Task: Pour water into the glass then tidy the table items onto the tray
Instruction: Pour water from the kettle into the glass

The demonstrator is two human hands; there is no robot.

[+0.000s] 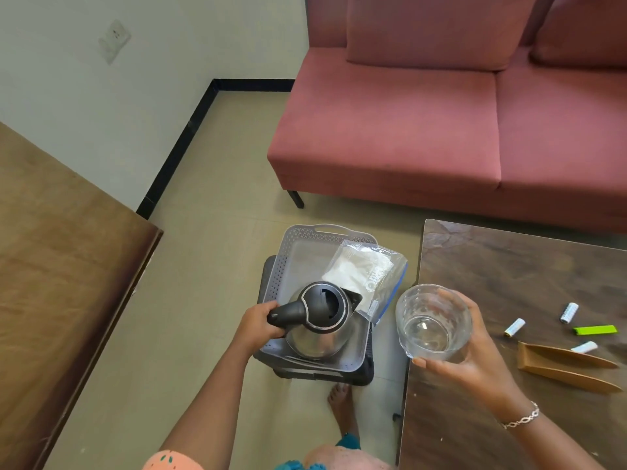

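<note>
the left hand (258, 325) gripped the kettle (320, 322) handle in the tray (288, 252). the right hand (475, 361) curled round the glass (432, 322) above the table (509, 266) edge.

Pale off-white wall (101, 113) at left and rear carried a white socket plate (114, 40) high up and a black skirting (176, 147) that ran along its foot and turned the corner; the floor (220, 215) was beige tile, softly and evenly lit. A dusty-pink upholstered sofa (407, 130) stood at rear right, one dark sofa leg (296, 198) showing at its front left corner and matching back cushions (434, 28) propped on it, its front near the far edge of a dark, grained wooden table (509, 273). A broad brown wooden surface (68, 249) with a darker edge filled the left foreground, well apart from the table across the floor.
</note>
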